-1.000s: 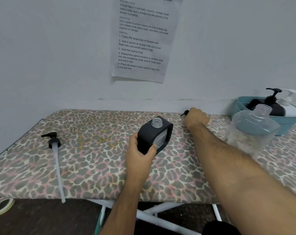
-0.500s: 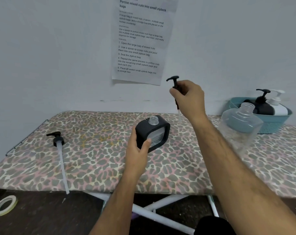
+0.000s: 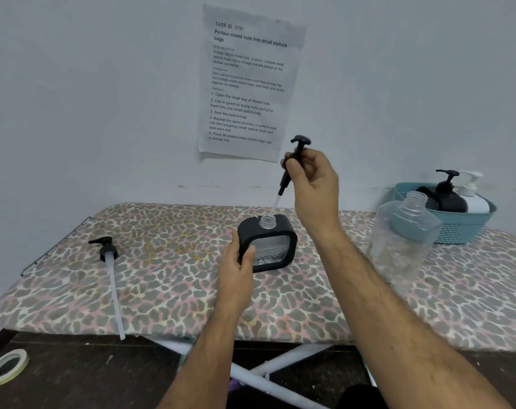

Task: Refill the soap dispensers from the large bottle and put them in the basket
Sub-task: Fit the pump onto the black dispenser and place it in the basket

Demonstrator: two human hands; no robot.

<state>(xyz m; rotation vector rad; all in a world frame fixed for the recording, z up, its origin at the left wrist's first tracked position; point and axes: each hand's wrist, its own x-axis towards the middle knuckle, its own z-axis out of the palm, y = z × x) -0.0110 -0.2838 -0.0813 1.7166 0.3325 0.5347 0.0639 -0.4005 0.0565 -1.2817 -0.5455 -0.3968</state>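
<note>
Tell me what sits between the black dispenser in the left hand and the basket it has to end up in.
The large clear bottle stands upright on the board, directly between the black dispenser and the blue basket. The right forearm also crosses that path. Two dispensers already sit inside the basket.

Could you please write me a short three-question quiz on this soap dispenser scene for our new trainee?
1. True or false: the black dispenser already has its pump screwed on.
2. What does the right hand hold? A) the large bottle B) a black pump C) the basket
3. How many dispensers stand in the basket?

Key: 1. False; its neck is open, and the left hand steadies it. 2. B. 3. Two, one black and one white.
</note>
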